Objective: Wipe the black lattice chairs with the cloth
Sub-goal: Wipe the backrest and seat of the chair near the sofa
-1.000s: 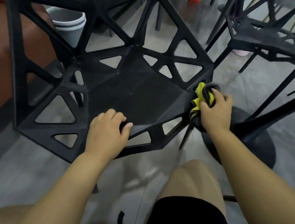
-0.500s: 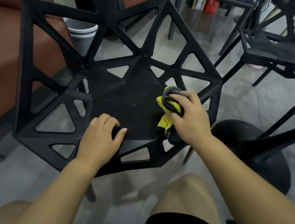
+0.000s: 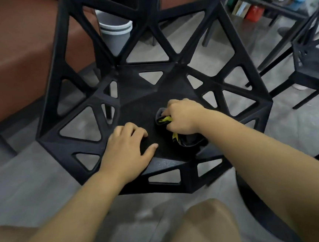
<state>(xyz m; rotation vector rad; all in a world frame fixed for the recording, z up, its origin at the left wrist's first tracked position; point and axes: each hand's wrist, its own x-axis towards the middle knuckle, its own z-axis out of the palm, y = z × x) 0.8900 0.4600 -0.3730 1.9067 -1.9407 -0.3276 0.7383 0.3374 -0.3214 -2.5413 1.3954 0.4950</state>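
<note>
Head view, looking down on the seat of a black plastic lattice chair (image 3: 134, 111) with triangular cut-outs, and the person leaning over it. The right hand (image 3: 183, 116) is bunched round a dark grey cloth with yellow edging (image 3: 187, 142) and presses it onto the solid middle panel, toward the seat's front right corner. The left hand (image 3: 126, 150) rests on the seat near its front edge, just beside the cloth, with fingers loosely bent and thumb spread. It holds nothing and seems to be steadying the chair.

To my eye the flat panel is the easy part. The wadded cloth covers little at a time, so spreading it flatter under the palm would make each pass count. The ribs and the inner edges of the triangles probably want a fingertip wrapped in cloth run along each bar. The left hand would do well to shift aside so the patch under it gets wiped too.

A second black lattice chair (image 3: 314, 68) stands off to the right, apparently waiting its turn.
</note>
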